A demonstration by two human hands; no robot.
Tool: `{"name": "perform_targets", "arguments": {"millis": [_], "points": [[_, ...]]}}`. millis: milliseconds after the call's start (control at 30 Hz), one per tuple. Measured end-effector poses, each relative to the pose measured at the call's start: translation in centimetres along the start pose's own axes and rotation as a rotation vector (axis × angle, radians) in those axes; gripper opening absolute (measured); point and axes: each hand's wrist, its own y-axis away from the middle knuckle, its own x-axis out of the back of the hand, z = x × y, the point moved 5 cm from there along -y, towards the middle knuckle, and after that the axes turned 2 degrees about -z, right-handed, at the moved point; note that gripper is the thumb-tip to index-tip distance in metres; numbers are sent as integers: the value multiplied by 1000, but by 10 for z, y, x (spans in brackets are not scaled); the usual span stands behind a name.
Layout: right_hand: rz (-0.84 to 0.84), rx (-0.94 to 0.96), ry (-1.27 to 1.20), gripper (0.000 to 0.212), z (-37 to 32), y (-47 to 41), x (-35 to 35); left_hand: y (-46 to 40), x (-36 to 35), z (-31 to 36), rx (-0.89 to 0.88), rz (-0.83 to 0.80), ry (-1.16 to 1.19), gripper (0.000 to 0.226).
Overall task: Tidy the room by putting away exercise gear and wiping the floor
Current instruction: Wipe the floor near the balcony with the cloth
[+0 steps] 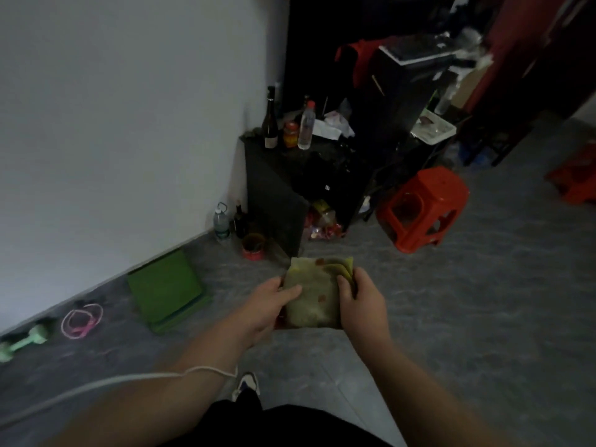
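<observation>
Currently both hands are holding a folded yellow-green cloth with reddish blotches point(311, 295) out in front of the body, above the grey mottled floor point(451, 317). The left hand point(267, 309) is gripping the cloth's left edge, thumb lying across the top face and fingers curled underneath. The right hand point(361, 301) is pinching the right edge where the folded layers are fanning out.

Exercise gear is lying along the white wall point(113, 124): a mint-green dumbbell point(22, 343), a pink coiled skipping rope point(82, 319) just beside it, and a green folded mat point(167, 290) leaning near the skirting, so the gear step looks not yet done.

Risks, judging from here: the loose layers on the right are likely slipping open if the pinch relaxes, so the cloth unfolds mid-air. The white cord point(129, 379) crossing the left forearm is probably going to snag when bending down. Wiping toward the wall with the gear on the floor is risking knocking the small bottles point(229, 224) beside the black cabinet point(277, 188). Low light is hiding dirt.
</observation>
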Motion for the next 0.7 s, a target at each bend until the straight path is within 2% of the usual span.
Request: {"name": "perform_targets", "arguments": {"millis": [67,167,300,367,433,500,600,700], "points": [[-21,33,-1,11,-22,-42,-15,-37,20,29,45,37,-70,42],[-64,51,-56,11,-40,-111,-31,-94,45,73,65,41,-129,30],[-106,-56,-238,15,-37,-200,-38,-160,60,127,29,85,-209,20],[-147,-92,-297,17,-33,-246,-38,-193,67,154,-45,171,-408,13],[-165,-86,-301,17,-24,-296,-38,-227,77,178,-95,255,-579,15],[-189,-93,-294,19,-14,-344,-41,-260,84,193,-156,291,-762,23],[-259,-151,-300,29,11,-421,-50,-314,84,209,-269,339,-1282,46],[-356,-196,-279,28,29,-492,-60,-369,84,207,-171,350,-1436,57]]}}
